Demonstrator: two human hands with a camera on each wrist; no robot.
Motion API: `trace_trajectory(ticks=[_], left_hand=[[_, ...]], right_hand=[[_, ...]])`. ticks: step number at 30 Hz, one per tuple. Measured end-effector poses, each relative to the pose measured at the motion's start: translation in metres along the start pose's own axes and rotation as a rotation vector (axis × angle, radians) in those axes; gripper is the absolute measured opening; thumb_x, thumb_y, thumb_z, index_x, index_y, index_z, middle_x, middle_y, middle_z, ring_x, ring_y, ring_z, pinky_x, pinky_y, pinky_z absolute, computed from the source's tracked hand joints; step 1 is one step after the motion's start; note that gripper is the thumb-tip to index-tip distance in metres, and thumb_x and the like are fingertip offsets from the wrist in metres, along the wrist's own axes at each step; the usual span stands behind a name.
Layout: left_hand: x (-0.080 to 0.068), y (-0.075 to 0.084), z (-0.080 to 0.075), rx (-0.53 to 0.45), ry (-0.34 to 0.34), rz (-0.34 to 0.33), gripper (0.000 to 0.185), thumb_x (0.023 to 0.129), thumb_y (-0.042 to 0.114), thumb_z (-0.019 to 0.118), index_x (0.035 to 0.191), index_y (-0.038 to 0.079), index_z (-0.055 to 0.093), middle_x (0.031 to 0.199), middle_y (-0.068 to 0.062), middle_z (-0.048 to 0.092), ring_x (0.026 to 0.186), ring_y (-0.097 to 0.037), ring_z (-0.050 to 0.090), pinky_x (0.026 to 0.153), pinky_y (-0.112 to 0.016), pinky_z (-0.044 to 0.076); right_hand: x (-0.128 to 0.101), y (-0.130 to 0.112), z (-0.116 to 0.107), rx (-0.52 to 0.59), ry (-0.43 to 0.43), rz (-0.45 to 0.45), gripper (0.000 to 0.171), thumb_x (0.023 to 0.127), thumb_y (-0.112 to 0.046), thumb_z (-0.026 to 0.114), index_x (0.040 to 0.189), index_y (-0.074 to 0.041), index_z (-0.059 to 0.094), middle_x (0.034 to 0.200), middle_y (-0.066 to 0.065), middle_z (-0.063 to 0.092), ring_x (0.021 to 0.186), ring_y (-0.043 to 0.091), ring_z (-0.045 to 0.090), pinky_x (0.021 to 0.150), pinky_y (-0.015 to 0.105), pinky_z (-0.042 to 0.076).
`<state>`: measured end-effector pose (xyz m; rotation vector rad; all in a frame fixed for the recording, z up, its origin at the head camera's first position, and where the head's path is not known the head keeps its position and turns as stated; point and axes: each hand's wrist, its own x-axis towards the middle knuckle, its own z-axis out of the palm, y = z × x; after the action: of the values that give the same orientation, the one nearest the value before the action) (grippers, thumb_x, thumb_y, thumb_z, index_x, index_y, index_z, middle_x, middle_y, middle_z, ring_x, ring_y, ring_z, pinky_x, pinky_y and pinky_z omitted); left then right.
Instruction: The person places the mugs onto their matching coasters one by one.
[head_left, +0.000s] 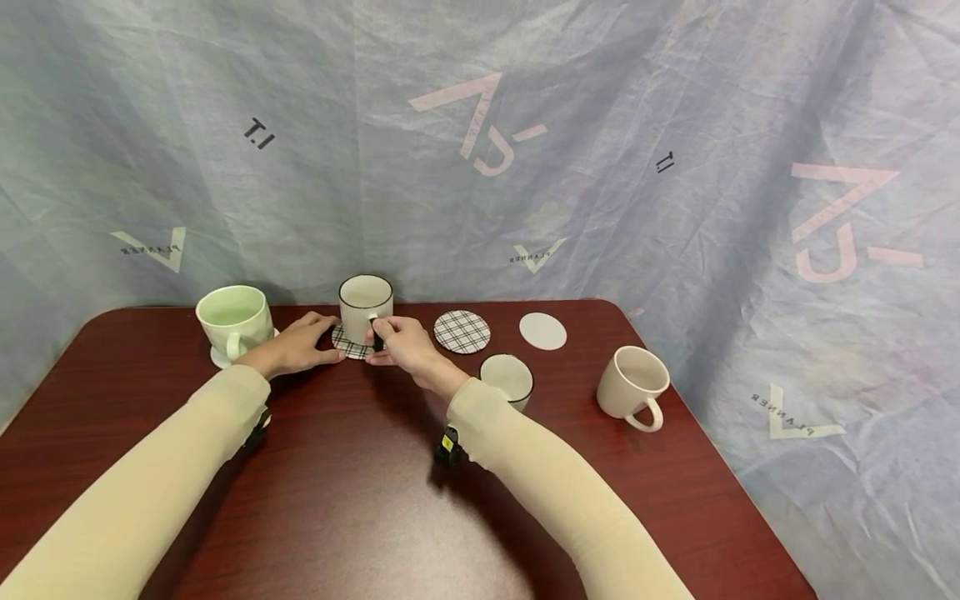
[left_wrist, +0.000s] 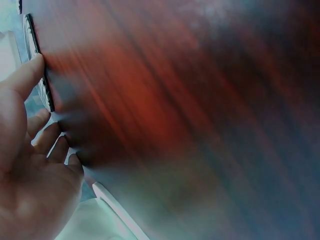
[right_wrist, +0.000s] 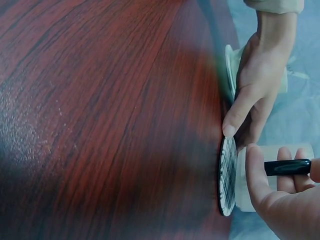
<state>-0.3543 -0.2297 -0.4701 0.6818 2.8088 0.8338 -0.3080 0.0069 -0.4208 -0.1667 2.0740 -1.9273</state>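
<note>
A white mug (head_left: 365, 308) with a dark rim and a black handle (right_wrist: 287, 167) stands upright on a round plaid coaster (head_left: 351, 345) at the back of the table. My right hand (head_left: 405, 343) grips that handle between thumb and fingers. On the other side, my left hand (head_left: 300, 346) rests with relaxed, spread fingers, its thumb (right_wrist: 229, 130) right at the coaster's edge. Just left of this hand is a pale green mug (head_left: 236, 321) on a white coaster (head_left: 219, 357).
Right of the held mug lie another plaid coaster (head_left: 462, 332) and a plain white coaster (head_left: 543, 331). A white dark-rimmed cup (head_left: 507, 379) stands partly behind my right sleeve. Near the table's right edge stands a beige mug (head_left: 632, 387). A grey printed curtain (head_left: 465, 208) hangs behind.
</note>
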Motion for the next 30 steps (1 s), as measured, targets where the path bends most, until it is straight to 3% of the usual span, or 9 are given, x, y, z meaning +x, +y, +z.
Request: trace_trajectory(ticks=[11,17,25,30], left_hand=[[-0.0056,0.0116,-0.0037,0.019,-0.006,-0.003,0.078,0.101,0.029,0.073,0.154,-0.016,0.039,0.15,-0.038,0.04,0.14,-0.056,0.039,0.117,-0.069,0.033],[-0.0053,0.0096,-0.0024,0.017,0.012,0.004,0.078,0.099,0.028,0.073,0.153,-0.017,0.039,0.149,-0.039,0.041,0.14,-0.057,0.04,0.116,-0.07,0.033],[-0.0041,0.0108,-0.0043,0.028,-0.022,-0.017,0.083,0.102,0.034,0.072,0.155,-0.018,0.035,0.152,-0.038,0.038,0.142,-0.056,0.038,0.118,-0.068,0.032],[-0.0033,0.0072,-0.0019,0.019,0.0,-0.006,0.082,0.1,0.034,0.072,0.154,-0.017,0.037,0.151,-0.038,0.039,0.14,-0.057,0.038,0.116,-0.07,0.033]], right_hand=[[0.0026,0.0057,0.0014,-0.007,0.021,0.011,0.032,0.115,-0.021,0.049,0.104,0.003,0.067,0.106,0.008,0.066,0.107,0.044,0.074,0.085,0.034,0.064],[0.0039,0.0075,0.0019,-0.011,0.014,0.01,0.032,0.115,-0.021,0.049,0.103,0.003,0.067,0.106,0.009,0.066,0.104,0.041,0.076,0.084,0.034,0.064],[0.0027,0.0071,0.0047,-0.011,-0.005,0.031,0.033,0.115,-0.02,0.049,0.109,0.007,0.067,0.102,0.008,0.063,0.111,0.047,0.072,0.085,0.035,0.064],[0.002,0.0065,0.0064,-0.02,-0.026,0.046,0.033,0.115,-0.02,0.049,0.108,0.007,0.067,0.103,0.011,0.065,0.111,0.046,0.073,0.09,0.039,0.063]])
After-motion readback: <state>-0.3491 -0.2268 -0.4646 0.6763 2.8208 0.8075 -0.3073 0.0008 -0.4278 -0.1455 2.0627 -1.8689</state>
